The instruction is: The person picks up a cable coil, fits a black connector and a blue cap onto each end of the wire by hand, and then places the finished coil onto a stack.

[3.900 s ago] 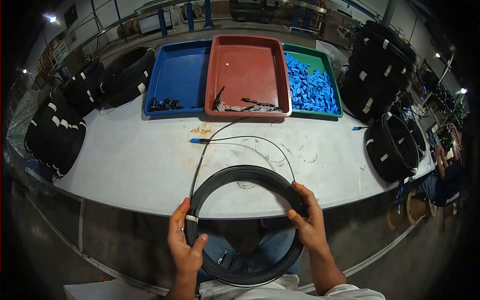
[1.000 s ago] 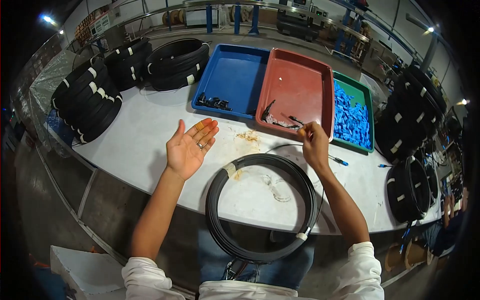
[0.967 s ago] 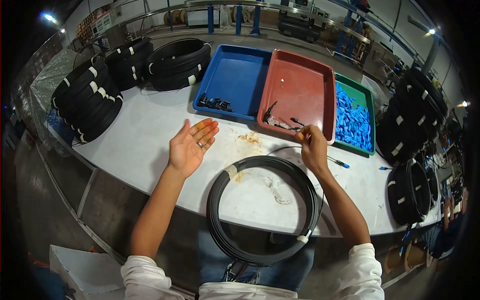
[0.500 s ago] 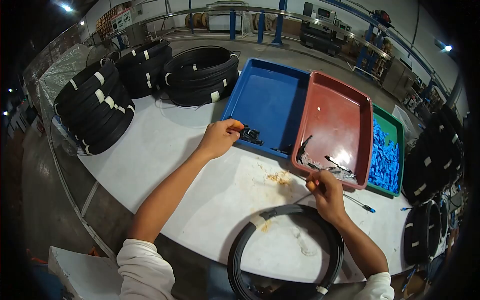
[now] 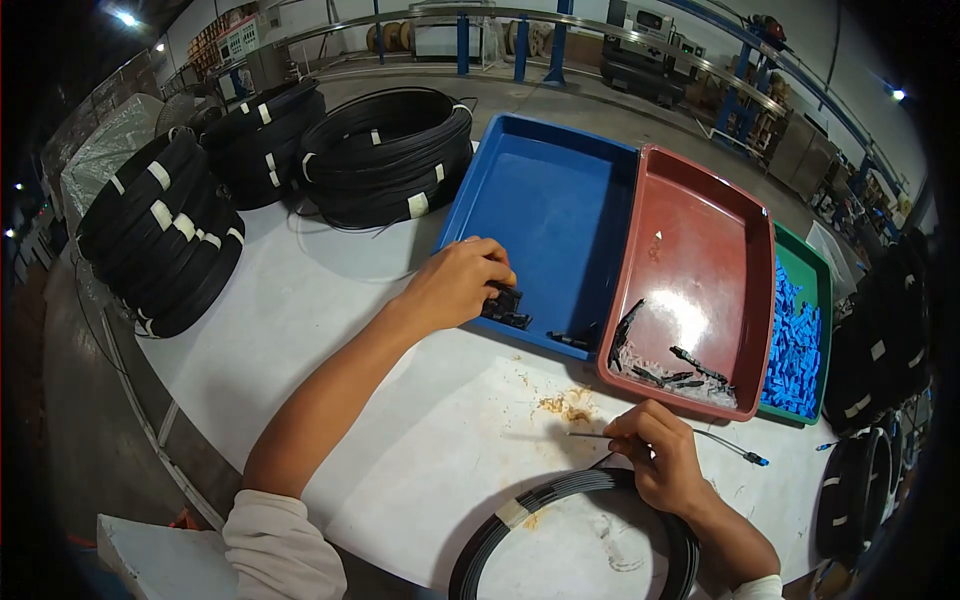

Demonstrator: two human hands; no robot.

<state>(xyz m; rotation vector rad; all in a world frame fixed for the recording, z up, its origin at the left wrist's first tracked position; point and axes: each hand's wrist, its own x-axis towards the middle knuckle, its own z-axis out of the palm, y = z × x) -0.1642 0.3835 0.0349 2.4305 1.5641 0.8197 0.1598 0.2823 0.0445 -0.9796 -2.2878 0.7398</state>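
My left hand (image 5: 465,283) reaches over the near rim of the blue tray (image 5: 545,190). Its fingers are bent together at a pile of small black plastic parts (image 5: 507,308), and whatever lies between the fingertips is hidden. Over the table, my right hand (image 5: 657,455) pinches a thin black cable (image 5: 590,434), whose bare end sticks out to the left. A length with a blue connector (image 5: 757,459) at its tip extends to the right behind this hand. Below lies a coil of black cable (image 5: 570,488) bound with pale tape, partly cut off by the frame.
Beside the blue tray stands a red tray (image 5: 700,250) with black pieces and clear bits at its near end. A green tray (image 5: 822,300) holds many blue connectors (image 5: 795,350). Taped black coils (image 5: 385,160) stand back left; more coils (image 5: 880,350) are at right. Yellowish crumbs (image 5: 565,405) dot the white table.
My left hand has moved slightly right and down, deeper among the black parts. My right hand has shifted lower, and the cable end now shows left of its fingers. The view has shifted slightly.
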